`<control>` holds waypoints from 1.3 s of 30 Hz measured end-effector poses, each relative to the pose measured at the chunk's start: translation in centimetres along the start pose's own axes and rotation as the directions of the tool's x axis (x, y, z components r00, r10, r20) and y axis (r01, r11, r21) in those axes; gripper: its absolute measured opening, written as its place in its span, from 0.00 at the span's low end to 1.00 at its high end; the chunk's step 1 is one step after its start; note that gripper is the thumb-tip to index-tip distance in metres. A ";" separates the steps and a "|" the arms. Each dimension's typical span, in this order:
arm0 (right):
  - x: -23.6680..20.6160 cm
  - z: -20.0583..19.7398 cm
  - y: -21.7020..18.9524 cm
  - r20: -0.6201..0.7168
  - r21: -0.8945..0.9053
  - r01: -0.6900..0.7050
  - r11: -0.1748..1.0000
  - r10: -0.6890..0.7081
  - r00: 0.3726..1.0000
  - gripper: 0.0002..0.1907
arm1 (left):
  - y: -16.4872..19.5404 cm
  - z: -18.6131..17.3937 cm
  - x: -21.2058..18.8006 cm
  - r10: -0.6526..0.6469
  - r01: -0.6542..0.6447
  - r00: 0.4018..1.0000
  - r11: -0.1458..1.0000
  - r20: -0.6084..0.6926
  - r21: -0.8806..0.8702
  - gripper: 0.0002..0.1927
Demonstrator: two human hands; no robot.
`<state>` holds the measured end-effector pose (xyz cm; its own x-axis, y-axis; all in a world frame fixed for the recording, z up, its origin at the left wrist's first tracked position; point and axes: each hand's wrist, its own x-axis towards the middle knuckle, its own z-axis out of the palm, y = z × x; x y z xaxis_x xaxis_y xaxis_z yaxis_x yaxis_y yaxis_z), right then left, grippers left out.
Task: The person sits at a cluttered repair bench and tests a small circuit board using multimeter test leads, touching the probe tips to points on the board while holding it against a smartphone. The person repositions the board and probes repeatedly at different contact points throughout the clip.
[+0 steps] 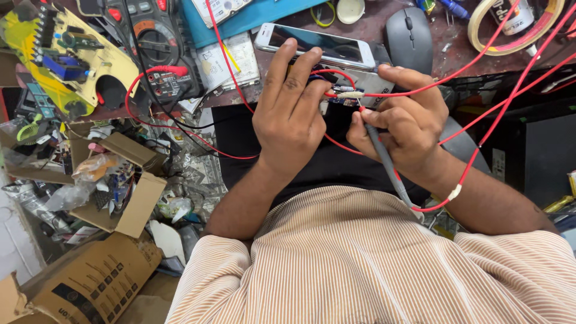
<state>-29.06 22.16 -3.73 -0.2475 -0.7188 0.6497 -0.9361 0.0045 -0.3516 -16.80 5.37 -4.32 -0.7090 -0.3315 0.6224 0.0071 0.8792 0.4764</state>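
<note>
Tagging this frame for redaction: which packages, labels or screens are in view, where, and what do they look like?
Phone: flat on the desk above the left hand, white frame, dark screen.
Meter: desk top left, dark body, red leads.
Open cardboard box: lower left, brown, full of scraps.
Printed carton: bottom left, brown with black marks.
Tape roll: top right, cream.

Bright, even overhead light, soft shadows, mild glare on the phone screen (312, 43); wide-angle bending at edges

The left hand (288, 114) hides most of the small circuit board (345, 99); tape roll (516, 27) is edge-cropped.
</note>
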 end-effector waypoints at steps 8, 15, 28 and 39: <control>-0.1 0.0 0.1 0.017 -0.007 0.001 1.000 -0.001 1.000 0.13 | 0.0 0.3 -0.3 -0.011 0.011 1.000 1.000 -0.021 0.001 0.07; -0.3 0.0 0.1 0.021 -0.017 -0.004 1.000 0.004 1.000 0.12 | -0.1 0.5 -0.4 -0.008 0.008 1.000 1.000 -0.025 0.009 0.07; 0.0 -0.1 -0.1 0.006 -0.016 -0.002 1.000 0.002 1.000 0.13 | 0.2 0.3 -0.4 -0.012 0.012 1.000 1.000 -0.021 0.018 0.06; 0.5 -0.3 -0.5 0.006 0.012 -0.010 1.000 0.010 1.000 0.14 | 0.2 0.1 -0.7 -0.009 0.009 1.000 0.998 -0.015 0.057 0.05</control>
<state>-28.77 21.97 -3.06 -0.2552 -0.7230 0.6420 -0.9305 0.0033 -0.3662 -16.39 5.82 -4.70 -0.6984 -0.3441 0.6275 -0.0398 0.8941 0.4460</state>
